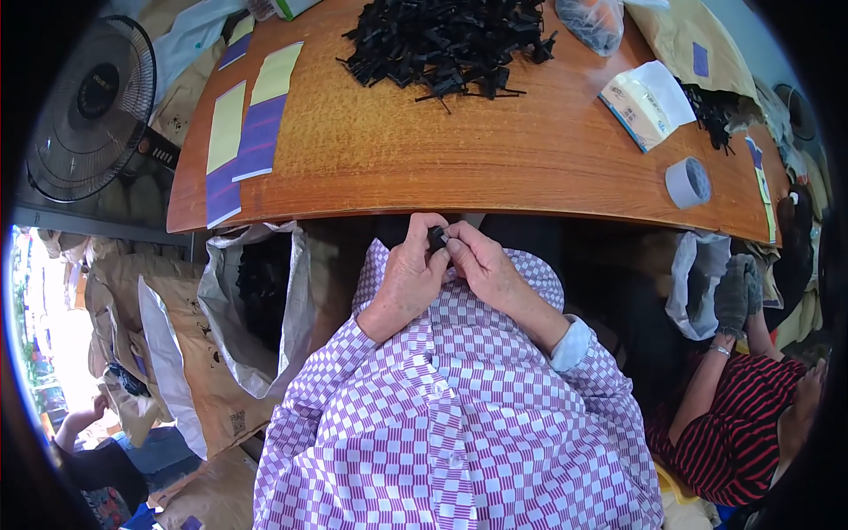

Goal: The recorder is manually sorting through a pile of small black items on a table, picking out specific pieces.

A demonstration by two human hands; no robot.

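Note:
Both my hands meet in front of my checked shirt, just below the near edge of the wooden table (353, 168). A small black plastic piece (436, 237) sits between them, mostly covered by fingers. My left hand (408, 276) is closed round it, thumb and forefinger pressed on its side. My right hand (488, 265) pinches it from the other side with thumb and fingertips. The exact shape of the piece cannot be made out. Farther back on the table lies a large heap of similar black plastic pieces (446, 44).
Labels in purple and yellow (265, 115) lie at left; a tissue pack (640, 106) and tape roll (687, 183) at right. An open white sack (296, 327) with black pieces stands left below the table, near a fan (93, 97). A person in striped top (742, 415) sits right.

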